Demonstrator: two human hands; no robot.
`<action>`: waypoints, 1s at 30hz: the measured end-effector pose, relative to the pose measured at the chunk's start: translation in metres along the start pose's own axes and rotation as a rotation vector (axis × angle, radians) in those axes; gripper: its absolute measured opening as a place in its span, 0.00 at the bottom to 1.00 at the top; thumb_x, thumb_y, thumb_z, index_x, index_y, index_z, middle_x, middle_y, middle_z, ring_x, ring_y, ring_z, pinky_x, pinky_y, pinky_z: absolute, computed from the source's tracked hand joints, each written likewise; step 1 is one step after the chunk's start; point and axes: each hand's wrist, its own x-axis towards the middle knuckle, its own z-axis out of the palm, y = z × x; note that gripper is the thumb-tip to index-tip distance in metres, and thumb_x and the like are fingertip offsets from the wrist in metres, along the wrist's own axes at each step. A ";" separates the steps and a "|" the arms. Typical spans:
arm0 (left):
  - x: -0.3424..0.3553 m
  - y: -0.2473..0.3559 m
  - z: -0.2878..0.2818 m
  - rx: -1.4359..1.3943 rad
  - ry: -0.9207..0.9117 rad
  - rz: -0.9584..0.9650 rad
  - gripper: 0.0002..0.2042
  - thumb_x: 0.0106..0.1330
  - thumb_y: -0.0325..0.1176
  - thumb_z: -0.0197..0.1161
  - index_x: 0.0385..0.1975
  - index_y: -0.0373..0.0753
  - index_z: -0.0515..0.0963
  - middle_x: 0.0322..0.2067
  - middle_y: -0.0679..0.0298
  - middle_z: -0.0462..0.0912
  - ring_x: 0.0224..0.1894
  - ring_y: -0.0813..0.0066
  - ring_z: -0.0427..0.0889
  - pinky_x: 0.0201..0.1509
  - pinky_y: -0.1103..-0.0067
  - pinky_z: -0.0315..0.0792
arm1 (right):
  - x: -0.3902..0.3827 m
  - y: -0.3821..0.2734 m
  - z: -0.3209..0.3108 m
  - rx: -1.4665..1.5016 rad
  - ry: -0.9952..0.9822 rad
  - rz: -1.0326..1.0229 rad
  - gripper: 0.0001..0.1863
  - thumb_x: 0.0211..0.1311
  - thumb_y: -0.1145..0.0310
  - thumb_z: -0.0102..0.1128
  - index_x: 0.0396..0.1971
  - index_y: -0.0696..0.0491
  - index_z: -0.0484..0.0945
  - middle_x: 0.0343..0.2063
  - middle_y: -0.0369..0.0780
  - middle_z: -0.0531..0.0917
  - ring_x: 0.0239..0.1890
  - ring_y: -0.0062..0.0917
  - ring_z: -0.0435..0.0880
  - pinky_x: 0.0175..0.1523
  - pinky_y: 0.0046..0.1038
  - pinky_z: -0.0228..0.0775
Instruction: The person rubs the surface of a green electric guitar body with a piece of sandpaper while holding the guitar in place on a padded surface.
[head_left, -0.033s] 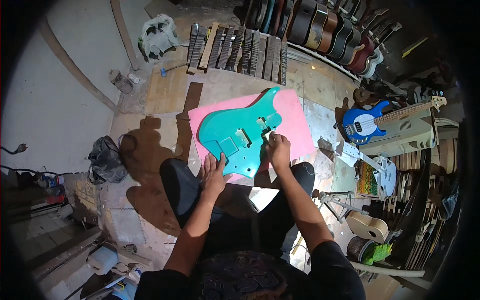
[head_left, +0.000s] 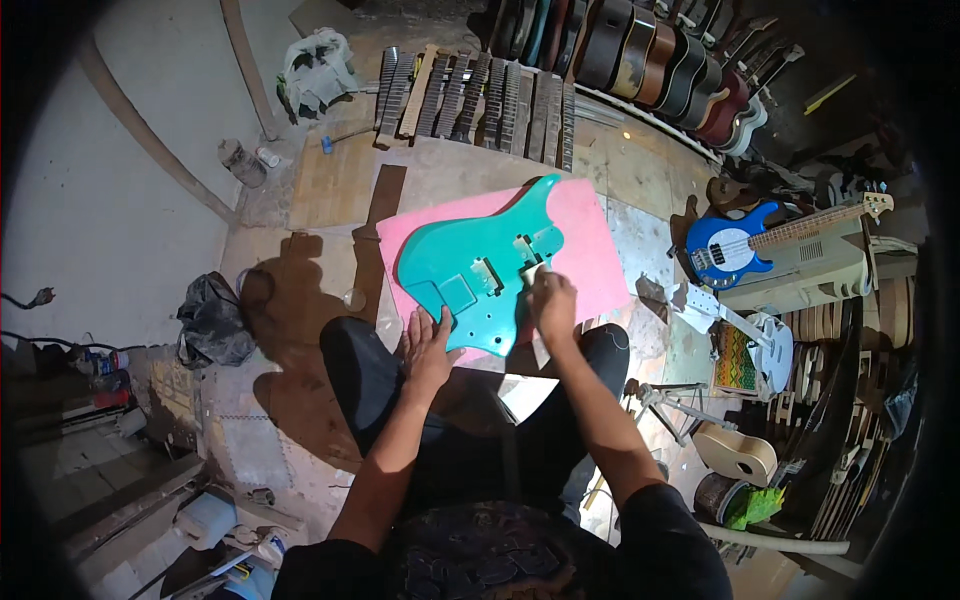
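A guitar workshop: fretted necks (head_left: 510, 105) lie in a row at twelve o'clock, guitar bodies (head_left: 655, 65) stand ranked at one, a blue bass (head_left: 730, 250) rests near three, a pale wooden body (head_left: 725, 450) at four, and a stripped turquoise guitar body (head_left: 455, 248) lies at the dial's centre.

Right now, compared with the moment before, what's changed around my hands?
Your right hand has shifted slightly toward you, along with the small pale piece it appears to hold. Nothing was visibly let go or newly grasped. Your left hand still rests on the teal guitar body, unmoved on the pink sheet.
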 end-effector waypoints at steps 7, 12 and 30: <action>-0.002 -0.016 -0.009 0.024 -0.008 0.050 0.42 0.62 0.51 0.73 0.77 0.60 0.61 0.76 0.40 0.57 0.79 0.38 0.51 0.75 0.43 0.54 | -0.079 -0.089 0.019 0.192 -0.337 -0.079 0.39 0.50 0.72 0.72 0.66 0.56 0.72 0.58 0.55 0.76 0.58 0.52 0.76 0.64 0.47 0.71; -0.002 -0.011 -0.025 0.022 0.016 0.102 0.38 0.58 0.51 0.76 0.71 0.66 0.71 0.74 0.43 0.61 0.76 0.38 0.57 0.75 0.47 0.57 | -0.022 0.011 0.009 0.303 -0.289 0.451 0.31 0.55 0.76 0.66 0.62 0.57 0.74 0.49 0.52 0.79 0.52 0.50 0.77 0.56 0.46 0.71; 0.028 -0.012 -0.058 0.153 0.126 0.237 0.71 0.26 0.49 0.89 0.79 0.50 0.54 0.77 0.45 0.49 0.78 0.36 0.47 0.79 0.45 0.48 | -0.061 -0.054 0.025 0.023 -0.154 0.081 0.42 0.51 0.78 0.68 0.71 0.52 0.70 0.59 0.58 0.76 0.55 0.55 0.77 0.61 0.48 0.71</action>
